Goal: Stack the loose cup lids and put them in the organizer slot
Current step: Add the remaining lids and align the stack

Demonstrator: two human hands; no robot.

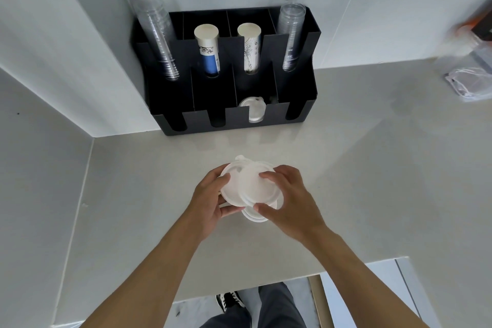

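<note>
Your left hand [210, 201] and right hand [288, 198] both grip a bunch of white lids [249, 189] just above the counter [372, 168], fingers pressing from either side, likely to square the uneven stack. Straight beyond your hands stands the black organizer [226, 93]. Its front slot opposite your right hand already holds lids; the back slots hold clear cups and paper cups [207, 50].

White lids [246, 186], black organizer [298, 112], blue-banded paper cups [209, 54], pale grey counter [372, 168]
</note>
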